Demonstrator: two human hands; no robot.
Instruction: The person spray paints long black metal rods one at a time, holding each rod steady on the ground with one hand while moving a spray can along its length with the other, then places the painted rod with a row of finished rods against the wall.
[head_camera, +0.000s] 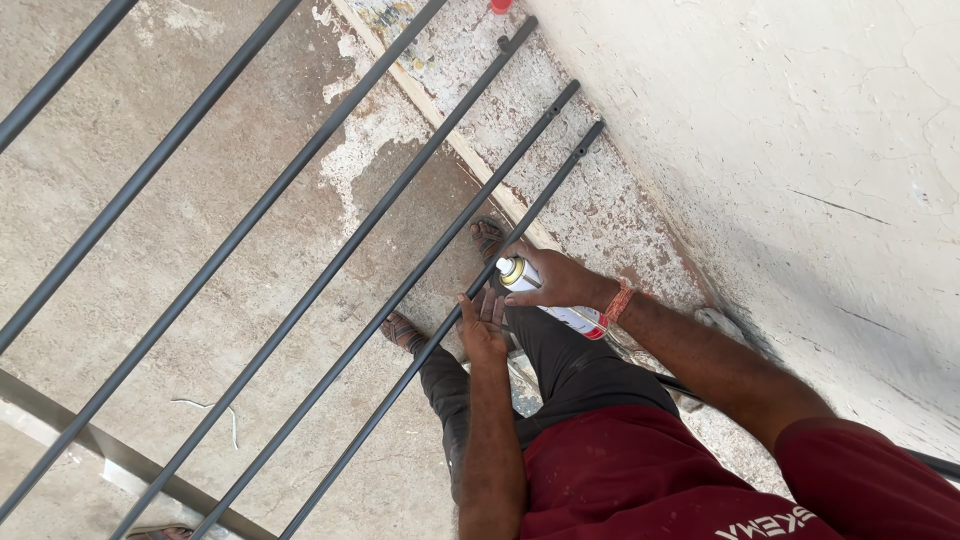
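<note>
Spray can (548, 296) in right hand (562, 280), beside left hand (482, 325).

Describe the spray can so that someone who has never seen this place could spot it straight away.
Start at the rough whitish wall on the right and follow the row of long dark metal rods leaning toward it, down to the rod nearest the wall. There the person's right hand grips a small spray can beside that rod. It is the only white thing with a pale nozzle among the dark bars.
</note>
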